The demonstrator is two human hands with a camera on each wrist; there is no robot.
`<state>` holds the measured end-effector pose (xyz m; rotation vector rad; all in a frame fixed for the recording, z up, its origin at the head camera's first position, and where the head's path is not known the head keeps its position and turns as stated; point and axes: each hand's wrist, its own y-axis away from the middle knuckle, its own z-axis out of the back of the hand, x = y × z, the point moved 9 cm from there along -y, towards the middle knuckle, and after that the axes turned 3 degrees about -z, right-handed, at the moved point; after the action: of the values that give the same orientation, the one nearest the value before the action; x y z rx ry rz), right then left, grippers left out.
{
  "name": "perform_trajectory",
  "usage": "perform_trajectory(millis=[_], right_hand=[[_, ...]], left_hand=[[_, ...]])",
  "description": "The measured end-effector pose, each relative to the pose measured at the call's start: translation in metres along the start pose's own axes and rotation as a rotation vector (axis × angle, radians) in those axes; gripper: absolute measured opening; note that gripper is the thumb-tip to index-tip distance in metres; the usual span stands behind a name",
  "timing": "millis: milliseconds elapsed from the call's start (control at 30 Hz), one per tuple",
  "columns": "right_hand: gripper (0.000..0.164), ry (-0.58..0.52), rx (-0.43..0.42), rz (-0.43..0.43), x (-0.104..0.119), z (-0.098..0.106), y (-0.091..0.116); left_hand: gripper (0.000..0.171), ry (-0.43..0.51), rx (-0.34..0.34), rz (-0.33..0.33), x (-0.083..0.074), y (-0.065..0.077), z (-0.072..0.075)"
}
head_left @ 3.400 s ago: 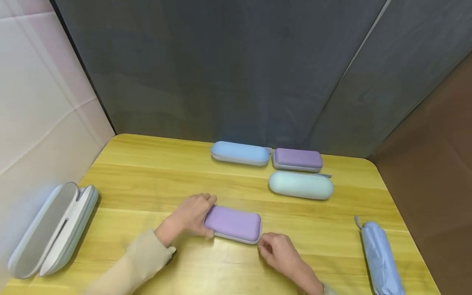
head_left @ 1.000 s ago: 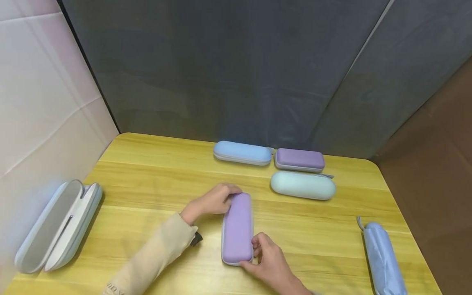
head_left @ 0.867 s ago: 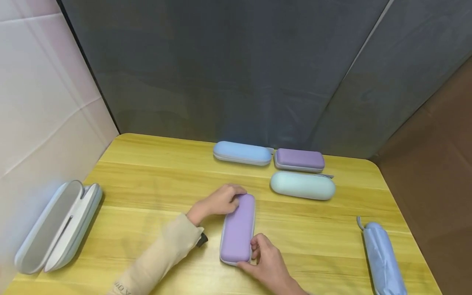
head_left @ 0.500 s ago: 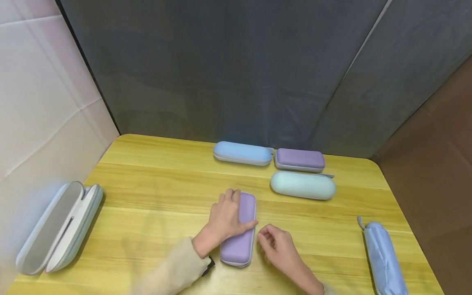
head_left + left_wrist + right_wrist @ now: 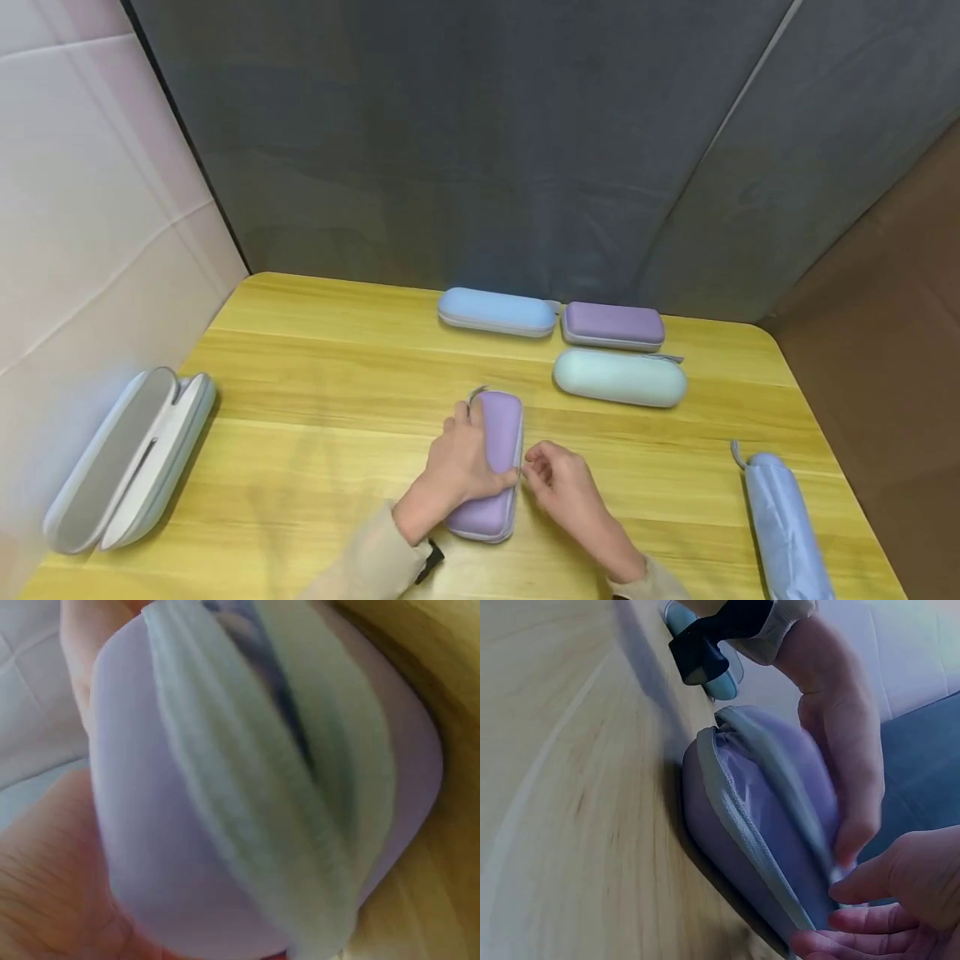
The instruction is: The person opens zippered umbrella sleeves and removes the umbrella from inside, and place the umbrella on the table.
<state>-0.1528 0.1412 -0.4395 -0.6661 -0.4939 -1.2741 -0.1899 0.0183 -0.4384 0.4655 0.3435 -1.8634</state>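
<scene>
A lilac zip pencil case [image 5: 504, 429] lies lengthwise on the table in the head view. My left hand [image 5: 456, 465] grips across it, fingers on the left side and thumb at the right edge. Beside that right edge is my right hand [image 5: 566, 490], fingers bent and tips at the rim. In the right wrist view the case's long seam [image 5: 754, 795] gapes, showing a pale lilac inside. There, the right thumb [image 5: 862, 883] meets the lid's edge while the other fingers lie lower. A grey pull cord [image 5: 477, 389] sticks out at the far left corner.
Behind lie a blue case [image 5: 495, 312], a darker purple case [image 5: 612, 325] and a mint case [image 5: 620, 377]. An open light blue case [image 5: 131, 462] stands at the left by the white wall. A folded blue umbrella [image 5: 783, 521] lies at the right.
The lilac case has turned from crosswise to lengthwise. My left hand has gone from the far end to across its middle; the right hand has left the near end for the right edge.
</scene>
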Motion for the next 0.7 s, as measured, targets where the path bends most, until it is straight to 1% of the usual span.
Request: perform_trajectory(millis=[100,200,333,400,533,600,667,700], right_hand=[[0.011,0.018,-0.027,0.010,0.004,-0.001,-0.003],[0.016,0.051,-0.055,0.008,0.008,-0.003,-0.006],[0.033,0.125,-0.057,-0.037,0.013,-0.009,-0.014],[0.043,0.159,-0.049,-0.076,0.015,-0.013,-0.018],[0.063,0.214,-0.040,-0.151,0.018,-0.020,-0.024],[0.070,0.238,-0.035,-0.170,0.021,-0.024,-0.027],[0.078,0.266,-0.025,-0.183,0.024,-0.028,-0.029],[0.079,0.281,-0.017,-0.185,0.026,-0.030,-0.031]], left_hand=[[0.106,0.135,0.041,0.006,0.008,0.001,0.004],[0.098,0.279,0.082,-0.009,0.016,0.004,0.008],[0.086,0.493,0.122,-0.013,0.032,0.008,0.013],[0.082,0.651,0.158,0.003,0.040,0.011,0.012],[0.076,0.954,0.248,0.065,0.055,0.019,0.005],[0.073,1.055,0.277,0.085,0.060,0.023,0.001],[0.070,1.121,0.293,0.097,0.064,0.025,-0.001],[0.068,1.143,0.297,0.097,0.066,0.025,-0.002]])
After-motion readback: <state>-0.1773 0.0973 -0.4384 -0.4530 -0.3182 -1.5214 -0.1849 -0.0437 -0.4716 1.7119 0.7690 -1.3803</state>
